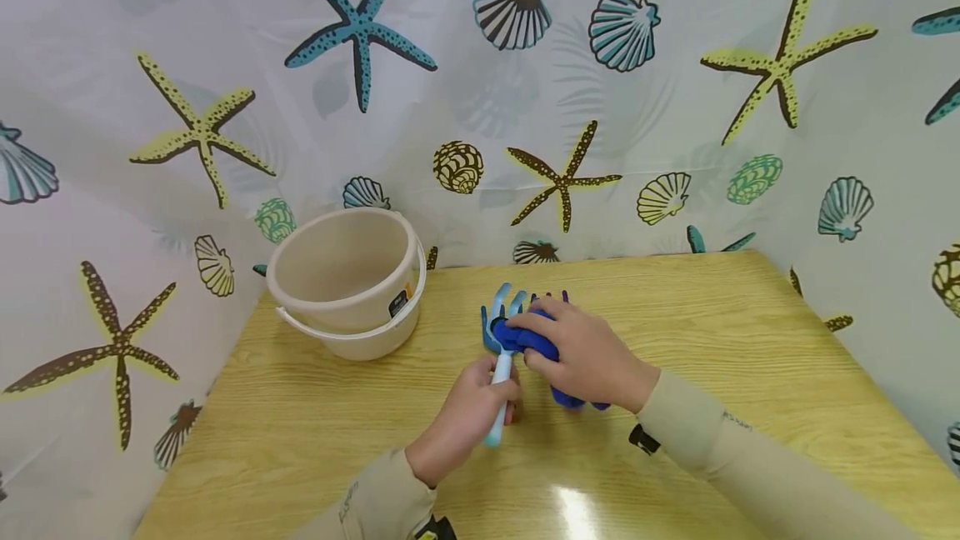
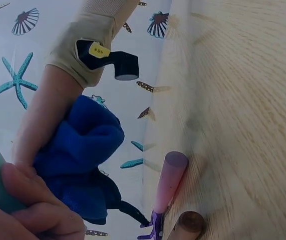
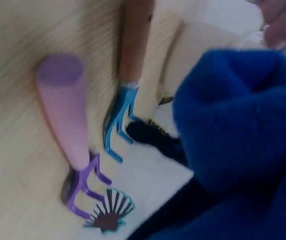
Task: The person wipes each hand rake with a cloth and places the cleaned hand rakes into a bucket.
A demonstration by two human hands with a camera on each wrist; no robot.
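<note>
My left hand (image 1: pixel 468 407) grips the pale handle of a small light-blue hand rake (image 1: pixel 502 373), its tines pointing away from me. A blue cloth (image 1: pixel 538 340) is bunched in my right hand (image 1: pixel 592 357), whose fingers hold it against the rake's head. Part of the cloth hangs below that hand. The right wrist view shows two more hand rakes lying on the table beyond the cloth: one with a pink handle (image 3: pixel 65 110) and purple tines, the other with a brown handle (image 3: pixel 135 45) and blue tines. In the head view my right hand and the cloth partly hide them.
Back left on the wooden table (image 1: pixel 315 415) stands a cream bucket (image 1: pixel 337 319) with its handle folded down. Behind the table hangs a white curtain (image 1: pixel 465 98) printed with starfish and shells; the table's right edge runs beside it.
</note>
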